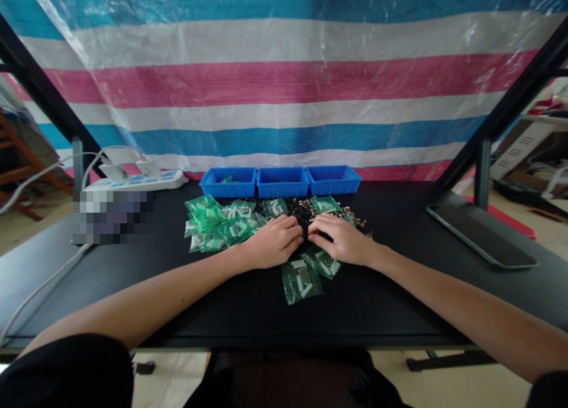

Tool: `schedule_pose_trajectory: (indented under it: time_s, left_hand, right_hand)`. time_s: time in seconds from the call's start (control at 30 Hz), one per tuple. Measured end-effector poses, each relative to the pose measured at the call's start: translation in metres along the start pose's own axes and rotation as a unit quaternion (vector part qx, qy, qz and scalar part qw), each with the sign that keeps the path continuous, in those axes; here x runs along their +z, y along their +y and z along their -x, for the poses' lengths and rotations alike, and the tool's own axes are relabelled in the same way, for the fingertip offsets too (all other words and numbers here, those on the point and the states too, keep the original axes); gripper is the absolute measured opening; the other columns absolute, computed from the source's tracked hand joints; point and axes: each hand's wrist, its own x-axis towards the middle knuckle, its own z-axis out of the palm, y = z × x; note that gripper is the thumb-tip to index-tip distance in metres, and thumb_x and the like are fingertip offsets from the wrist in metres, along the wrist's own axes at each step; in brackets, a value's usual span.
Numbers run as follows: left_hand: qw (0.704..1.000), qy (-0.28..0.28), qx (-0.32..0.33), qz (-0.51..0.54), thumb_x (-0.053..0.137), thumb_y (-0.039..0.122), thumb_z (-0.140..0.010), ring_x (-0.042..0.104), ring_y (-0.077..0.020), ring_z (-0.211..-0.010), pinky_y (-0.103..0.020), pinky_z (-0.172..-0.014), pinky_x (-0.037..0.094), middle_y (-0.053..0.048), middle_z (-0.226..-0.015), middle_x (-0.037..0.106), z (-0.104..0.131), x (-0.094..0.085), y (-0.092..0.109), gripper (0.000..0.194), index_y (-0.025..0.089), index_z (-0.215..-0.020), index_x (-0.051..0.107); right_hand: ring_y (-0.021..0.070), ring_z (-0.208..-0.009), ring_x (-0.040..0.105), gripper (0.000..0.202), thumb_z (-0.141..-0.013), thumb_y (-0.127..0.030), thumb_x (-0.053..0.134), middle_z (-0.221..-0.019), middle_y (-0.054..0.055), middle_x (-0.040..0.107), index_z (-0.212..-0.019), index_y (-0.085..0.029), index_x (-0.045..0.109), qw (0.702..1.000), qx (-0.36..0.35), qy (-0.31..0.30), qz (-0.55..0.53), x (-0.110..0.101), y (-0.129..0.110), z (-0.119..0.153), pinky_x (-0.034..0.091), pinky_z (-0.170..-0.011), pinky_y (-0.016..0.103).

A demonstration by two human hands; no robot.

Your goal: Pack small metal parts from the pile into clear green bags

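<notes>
My left hand (pixel 276 241) and my right hand (pixel 339 238) are close together over the middle of the black table (pixel 213 301), a small gap between their fingertips. The fingers of both are curled, and whatever they hold is too small to make out. Just behind them lies a pile of small black and metal parts (pixel 302 209). Green-tinted plastic bags (pixel 206 215) with white pieces are heaped to the left of my left hand. Nearer to me, a clear green bag (pixel 302 280) with white and metal pieces lies flat, with another bag (pixel 327 263) beside my right hand.
Three blue trays, left (pixel 228 189), middle (pixel 283 189) and right (pixel 333 186), stand in a row at the back. A power strip (pixel 166 180) with cables is at the back left, a phone (pixel 481 233) at the right. Striped sheeting (pixel 284 82) hangs behind the table.
</notes>
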Motion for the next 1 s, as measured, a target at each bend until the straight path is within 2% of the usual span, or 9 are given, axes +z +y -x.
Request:
schedule_pose_trajectory:
  time_s: [0.27, 0.5, 0.67, 1.0]
  left_hand:
    - [1.000, -0.007, -0.006, 0.000, 0.032, 0.027, -0.095, 0.047, -0.0182, -0.083, -0.033, -0.081, 0.041, -0.006, -0.087, 0.052, 0.0004, -0.0023, 0.0014, 0.028, 0.015, -0.086, 0.055]
    - [1.000, -0.002, -0.004, 0.002, 0.031, 0.026, -0.095, 0.047, -0.0181, -0.083, -0.033, -0.081, 0.041, -0.006, -0.088, 0.052, 0.0006, -0.0011, 0.0006, 0.028, 0.015, -0.089, 0.055]
    - [1.000, -0.003, -0.003, 0.002, 0.031, 0.026, -0.095, 0.047, -0.0184, -0.083, -0.033, -0.081, 0.042, -0.006, -0.088, 0.053, 0.0004, -0.0003, 0.0001, 0.028, 0.015, -0.090, 0.056]
    - [1.000, -0.002, -0.004, 0.011, 0.033, 0.027, -0.095, 0.047, -0.0181, -0.083, -0.033, -0.081, 0.041, -0.006, -0.087, 0.052, 0.0005, -0.0007, 0.0000, 0.027, 0.016, -0.087, 0.056]
  right_hand:
    - [0.0170, -0.074, 0.048, 0.019, -0.091, -0.022, 0.043, -0.072, 0.004, 0.054, -0.075, -0.018, 0.053, 1.000, -0.008, 0.001, -0.001, -0.0010, -0.0009, -0.0007, 0.040, -0.069, 0.030]
    - [0.0171, -0.079, 0.050, 0.008, -0.086, -0.026, 0.052, -0.078, 0.003, 0.055, -0.084, -0.019, 0.054, 1.000, 0.007, -0.006, -0.017, -0.0009, 0.0005, 0.0016, 0.041, -0.073, 0.031]
    - [0.0175, -0.081, 0.049, 0.006, -0.086, -0.023, 0.053, -0.080, 0.004, 0.055, -0.082, -0.019, 0.054, 1.000, -0.001, -0.007, -0.006, -0.0002, 0.0005, 0.0025, 0.041, -0.075, 0.031]
    - [0.0177, -0.078, 0.049, 0.020, -0.092, -0.025, 0.044, -0.077, 0.005, 0.055, -0.081, -0.017, 0.059, 1.000, -0.015, -0.012, 0.003, -0.0001, 0.0021, 0.0011, 0.041, -0.073, 0.032]
